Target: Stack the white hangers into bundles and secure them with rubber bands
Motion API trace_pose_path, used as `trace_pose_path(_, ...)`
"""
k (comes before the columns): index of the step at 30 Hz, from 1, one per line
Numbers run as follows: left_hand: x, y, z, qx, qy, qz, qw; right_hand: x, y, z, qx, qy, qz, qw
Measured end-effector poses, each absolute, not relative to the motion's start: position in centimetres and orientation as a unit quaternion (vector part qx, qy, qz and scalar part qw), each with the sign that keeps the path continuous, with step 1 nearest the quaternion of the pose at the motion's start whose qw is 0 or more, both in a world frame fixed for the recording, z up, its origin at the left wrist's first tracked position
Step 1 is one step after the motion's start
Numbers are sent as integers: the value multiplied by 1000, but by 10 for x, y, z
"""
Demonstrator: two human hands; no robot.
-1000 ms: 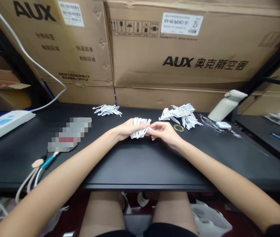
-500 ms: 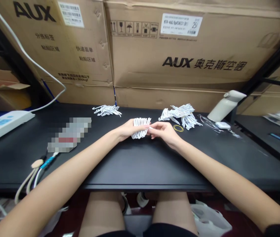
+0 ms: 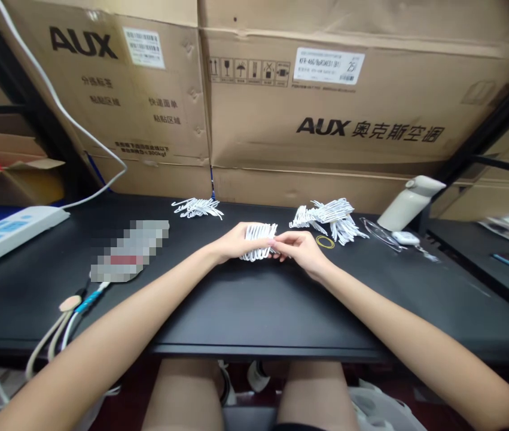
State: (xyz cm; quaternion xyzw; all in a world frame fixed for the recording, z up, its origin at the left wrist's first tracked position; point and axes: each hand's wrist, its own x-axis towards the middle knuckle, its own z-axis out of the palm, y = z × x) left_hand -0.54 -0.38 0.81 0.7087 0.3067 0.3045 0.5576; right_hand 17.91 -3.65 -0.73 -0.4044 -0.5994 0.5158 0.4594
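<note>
Two hands are meeting over the middle of the black desk, sharing one bundle of small white hook-shaped pieces. The left hand is curling around the bundle's left side, grasping it, and the right hand is pinching at its right edge with its fingertips; how many pieces the bundle is holding, and exactly what they are, is too fine to make out. The left hand's fingers are lying hidden behind the bundle.

Just beyond the right hand, a loose heap of the same white pieces is lying on the desk, with a yellow rubber band just beside the hand. Beyond the left hand, a smaller pile of white pieces is resting near the cardboard boxes. Well to the right, a white bottle is leaning. To the left of the left hand, a pixelated patch is masking something, and a white power strip is running off the frame's edge.
</note>
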Motion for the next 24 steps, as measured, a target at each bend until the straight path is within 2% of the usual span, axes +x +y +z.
trace_pose_path(5, -5, -5, 10, 689, 333, 311, 564, 198, -22, 7, -430, -673, 464, 383)
trace_pose_path(8, -4, -6, 13, 644, 346, 331, 596, 232, -9, 25, -500, -710, 361, 340)
trace_pose_path(11, -3, -4, 16, 590, 364, 362, 623, 264, -1, 37, -614, -729, 208, 221)
trace_pose_path(13, -2, -3, 15, 568, 373, 380, 628, 275, 0, 37, -673, -701, 199, 129)
trace_pose_path(15, -1, -1, 14, 556, 379, 388, 629, 277, -1, 33, -699, -681, 205, 76)
trace_pose_path(24, 0, -1, 10, 566, 393, 382, 616, 277, 3, 26, -656, -750, 84, 16)
